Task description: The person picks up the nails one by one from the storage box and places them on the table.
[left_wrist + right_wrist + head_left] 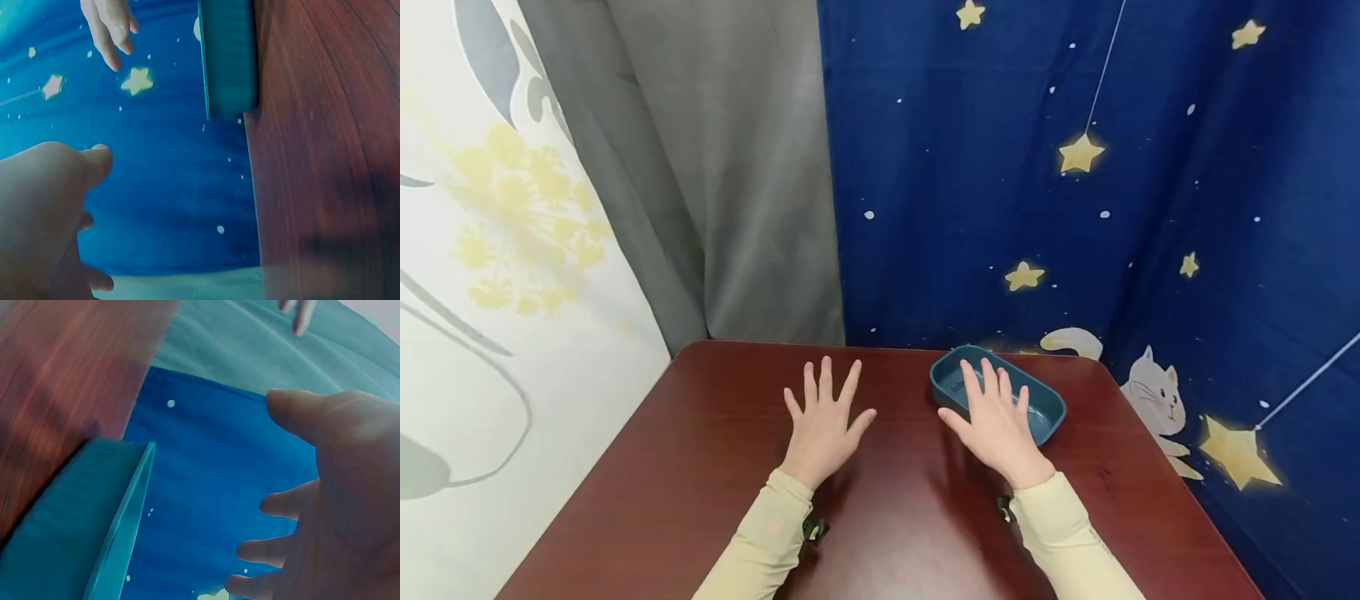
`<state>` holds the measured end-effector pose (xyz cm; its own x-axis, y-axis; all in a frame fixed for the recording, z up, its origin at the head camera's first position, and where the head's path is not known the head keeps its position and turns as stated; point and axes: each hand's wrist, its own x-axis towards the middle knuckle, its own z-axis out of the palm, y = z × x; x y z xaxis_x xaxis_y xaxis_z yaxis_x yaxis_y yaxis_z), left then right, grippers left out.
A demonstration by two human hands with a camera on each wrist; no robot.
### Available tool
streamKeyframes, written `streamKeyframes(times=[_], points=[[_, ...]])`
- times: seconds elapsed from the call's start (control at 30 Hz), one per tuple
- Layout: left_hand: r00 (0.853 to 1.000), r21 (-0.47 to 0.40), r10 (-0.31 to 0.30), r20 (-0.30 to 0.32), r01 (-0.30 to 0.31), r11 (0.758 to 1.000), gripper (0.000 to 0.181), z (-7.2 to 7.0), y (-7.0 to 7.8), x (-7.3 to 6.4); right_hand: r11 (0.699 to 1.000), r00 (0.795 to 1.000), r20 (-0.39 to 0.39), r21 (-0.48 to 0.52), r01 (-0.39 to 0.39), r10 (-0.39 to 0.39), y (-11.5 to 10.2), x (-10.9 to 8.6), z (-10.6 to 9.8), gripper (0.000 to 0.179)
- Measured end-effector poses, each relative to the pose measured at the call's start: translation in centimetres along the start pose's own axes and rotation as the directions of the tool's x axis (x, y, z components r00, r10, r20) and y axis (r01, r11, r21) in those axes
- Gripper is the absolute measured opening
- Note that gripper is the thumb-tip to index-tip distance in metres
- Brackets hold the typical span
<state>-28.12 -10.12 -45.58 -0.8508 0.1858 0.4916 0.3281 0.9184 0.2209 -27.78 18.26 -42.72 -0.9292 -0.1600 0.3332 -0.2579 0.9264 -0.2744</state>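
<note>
Both hands are held out palm down over the table, fingers spread, with nothing in them. My left hand (823, 429) is above the left-middle part of the tabletop. Over near the dark teal basin (1047, 408), my right hand (997, 425) overlaps its near side in the head view. The basin is a shallow oblong with rounded corners, set at a slant near the far right corner; part of its inside is hidden by the right fingers. In the right wrist view the basin's side (69, 512) stands apart from the right hand (350, 487), which is raised higher than the rim.
The dark red wooden table (715, 492) has rounded far corners. Right behind its far edge hang a grey curtain (760, 208) and a blue curtain (940, 183) with stars and a cat. A white patterned cloth (512, 333) hangs along the left side.
</note>
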Motion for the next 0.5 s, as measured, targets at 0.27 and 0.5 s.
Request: streamKeyframes(times=[0.27,0.5], points=[[0.993,-0.041,0.062,0.101,-0.058,0.997,0.078,0.4,-0.1,-1.2,0.998,1.0,0.024,-0.07,0.004,-0.002,2.1,-0.4,0.5,0.087],[0.988,-0.035,0.104,0.112,-0.101,0.994,0.076,0.7,-0.8,-1.5,0.995,0.999,0.042,-0.094,-0.012,0.016,4.2,-0.7,0.8,0.082]])
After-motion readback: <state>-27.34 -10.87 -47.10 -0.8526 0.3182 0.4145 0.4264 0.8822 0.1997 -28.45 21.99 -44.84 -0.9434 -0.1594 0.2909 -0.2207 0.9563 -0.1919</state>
